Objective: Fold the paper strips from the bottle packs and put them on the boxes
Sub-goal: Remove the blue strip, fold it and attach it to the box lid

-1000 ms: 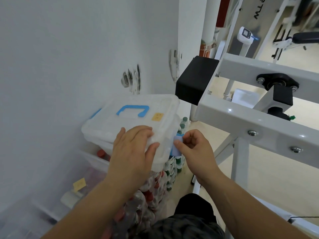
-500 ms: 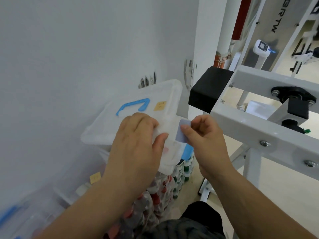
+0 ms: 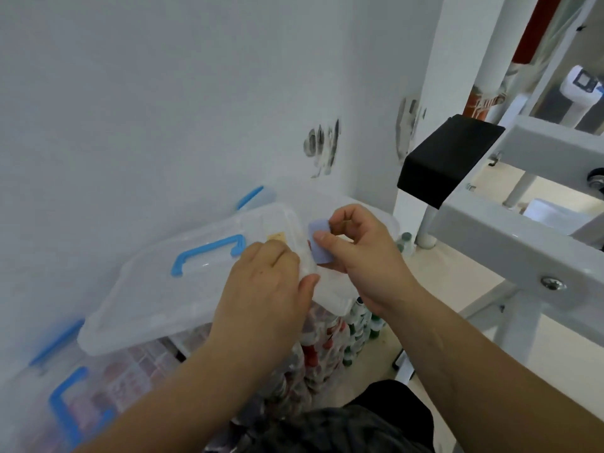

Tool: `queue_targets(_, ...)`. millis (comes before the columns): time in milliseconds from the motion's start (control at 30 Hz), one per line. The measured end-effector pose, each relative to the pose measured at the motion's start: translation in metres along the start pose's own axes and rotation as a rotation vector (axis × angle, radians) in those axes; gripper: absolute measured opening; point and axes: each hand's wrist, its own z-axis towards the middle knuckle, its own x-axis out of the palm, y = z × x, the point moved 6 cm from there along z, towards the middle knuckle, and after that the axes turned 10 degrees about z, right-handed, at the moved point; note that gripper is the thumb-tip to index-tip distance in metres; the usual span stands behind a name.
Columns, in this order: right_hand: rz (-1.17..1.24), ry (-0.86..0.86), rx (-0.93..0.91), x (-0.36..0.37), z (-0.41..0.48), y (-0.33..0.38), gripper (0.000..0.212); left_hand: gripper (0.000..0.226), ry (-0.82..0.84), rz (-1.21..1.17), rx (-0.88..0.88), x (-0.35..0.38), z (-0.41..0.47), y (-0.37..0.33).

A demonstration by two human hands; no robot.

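White wall backs a clear box. The left hand grips its lid edge. The right hand pinches a pale blue tab in its fingers. A folded yellow paper strip lies on the lid. Best to brace the lid firmly and work the tab gently.

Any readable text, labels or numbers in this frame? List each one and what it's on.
No text can be read in this frame.
Yellow tag on the lid: no legible print.
Strip pinched by the right hand: looks blank.
Screen of the device at top right: too small to read.
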Motion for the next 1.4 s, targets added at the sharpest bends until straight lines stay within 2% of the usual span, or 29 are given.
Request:
queue_targets(200, -0.189, 0.103, 0.049, 0.032, 0.012, -0.034, 0.02, 0.025, 0.051, 0.006, -0.045, 0.019, -0.02, 0.028)
queue_targets(300, -0.325, 0.052, 0.025, 0.037, 0.016, -0.039, 0.019, 0.027, 0.171, -0.016, -0.136, 0.04, -0.025, 0.048)
queue_targets(467, -0.42, 0.026, 0.016, 0.036, 0.016, -0.038, 0.021, 0.033, 0.313, -0.018, -0.185, 0.068, -0.027, 0.062)
queue_targets(567, -0.434, 0.021, 0.035, 0.032, 0.016, -0.038, 0.021, 0.045, 0.459, 0.014, -0.243, 0.079, -0.024, 0.068)
queue_targets(667, -0.433, 0.008, 0.043, 0.026, 0.019, -0.035, 0.022, 0.053, 0.415, -0.04, -0.277, 0.078, -0.015, 0.076)
queue_targets(800, -0.419, -0.022, 0.05, 0.02, 0.03, -0.025, 0.035, 0.058, 0.313, -0.134, -0.298, 0.081, 0.008, 0.091)
queue_targets(900, -0.49, -0.059, 0.062, 0.013, 0.05, -0.025, 0.037, 0.076, 0.436, -0.161, -0.334, 0.096, 0.024, 0.098)
queue_targets(1067, -0.632, -0.101, 0.065, 0.005, 0.084, -0.037, 0.03, 0.081, 0.591, -0.206, -0.332, 0.121, 0.037, 0.1)
queue_targets(1167, -0.688, -0.075, 0.109, 0.01, 0.1, -0.046, 0.029, 0.088, 0.617, -0.19, -0.331, 0.127, 0.041, 0.106)
queue_targets(1300, -0.636, -0.05, 0.181, 0.021, 0.119, -0.057, 0.03, 0.096, 0.631, -0.234, -0.302, 0.129, 0.042, 0.116)
queue_targets(1400, -0.715, 0.007, 0.226, 0.034, 0.133, -0.065, 0.03, 0.102, 0.664, -0.248, -0.272, 0.13, 0.042, 0.118)
